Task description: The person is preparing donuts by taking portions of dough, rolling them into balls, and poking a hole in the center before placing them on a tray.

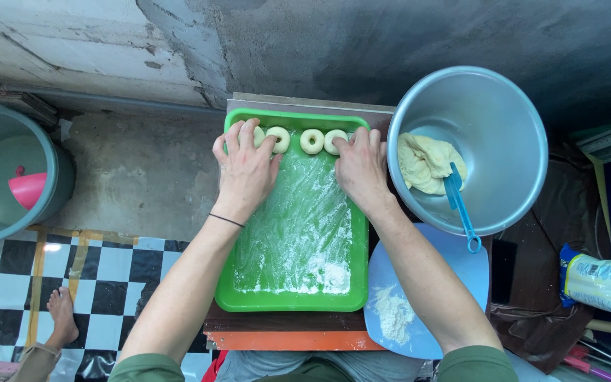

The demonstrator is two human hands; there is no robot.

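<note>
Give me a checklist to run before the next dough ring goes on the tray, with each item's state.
1. Room on the tray: ok, only one row of dough rings sits at the far edge.
2. Tray floured: ok, white flour covers most of its floor.
3. Dough left in the bowl: ok, a lump lies beside the blue scraper.
4. Hands free: not ok, the left hand and right hand both rest on rings.
5. Rings apart: cannot tell, the hands cover parts of the row.
6. Flour on the blue board: ok, a small heap.
</note>
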